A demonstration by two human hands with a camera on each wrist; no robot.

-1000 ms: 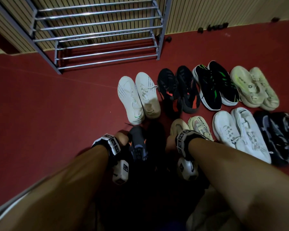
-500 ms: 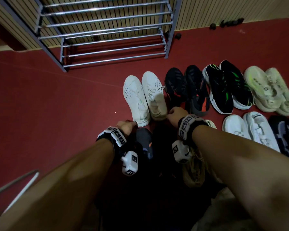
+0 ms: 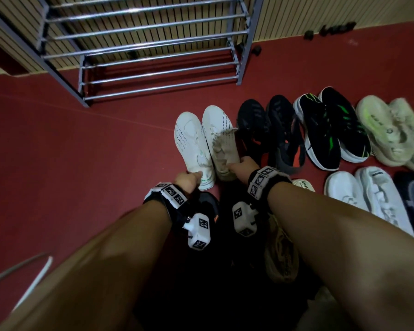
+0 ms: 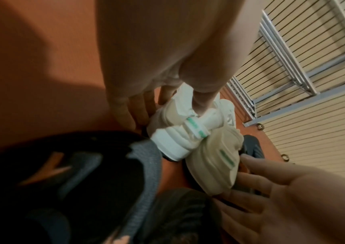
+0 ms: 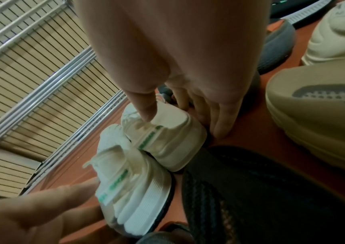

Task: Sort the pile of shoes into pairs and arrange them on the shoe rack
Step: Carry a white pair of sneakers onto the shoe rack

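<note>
A pair of white shoes lies side by side on the red floor, toes pointing at the metal shoe rack (image 3: 153, 75). My left hand (image 3: 189, 181) grips the heel of the left white shoe (image 3: 191, 142), thumb (image 4: 202, 99) inside the collar and fingers (image 4: 125, 107) down its outer side. My right hand (image 3: 242, 167) grips the heel of the creamier right white shoe (image 3: 221, 139), thumb (image 5: 144, 107) on the collar and fingers (image 5: 215, 115) on the far side. The two heels (image 5: 167, 140) touch, each with a green tab.
Paired shoes line the floor to the right: black with orange (image 3: 270, 132), black with green (image 3: 330, 127), pale yellow-green (image 3: 392, 132), white (image 3: 368, 199). A dark shoe (image 3: 208, 206) and a tan shoe (image 3: 282, 254) lie under my wrists. The rack's bars carry nothing.
Both hands have left the dark and tan shoes near me, moved forward, and taken hold of the white pair's heels.
</note>
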